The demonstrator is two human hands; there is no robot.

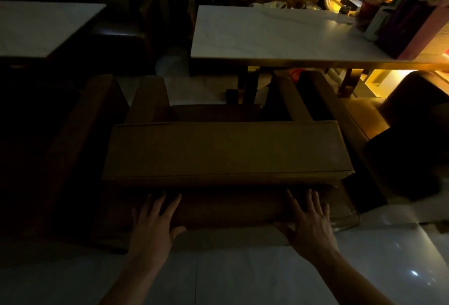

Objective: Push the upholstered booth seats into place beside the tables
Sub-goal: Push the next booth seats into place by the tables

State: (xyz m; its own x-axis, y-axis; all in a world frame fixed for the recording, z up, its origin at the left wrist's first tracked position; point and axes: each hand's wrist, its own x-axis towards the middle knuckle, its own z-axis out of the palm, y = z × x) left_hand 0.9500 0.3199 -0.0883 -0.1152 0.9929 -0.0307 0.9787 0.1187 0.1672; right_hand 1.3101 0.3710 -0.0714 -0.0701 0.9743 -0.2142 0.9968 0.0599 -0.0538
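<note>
While dim light hides detail: white table (279, 34) ahead, brown booth seat (226, 149) just short of it, backrest nearest. Left hand (155, 224), right hand (311, 222) spread flat against back, clamped on nothing. Pushing step; next needs even forward shove toward table.

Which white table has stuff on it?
The white table on the right: bags stand at its far right end. The left table looks bare.

Glossy pale floor tiles (243, 278) catch light spots; coloured bags (398, 25) stand upright at the far right.
</note>
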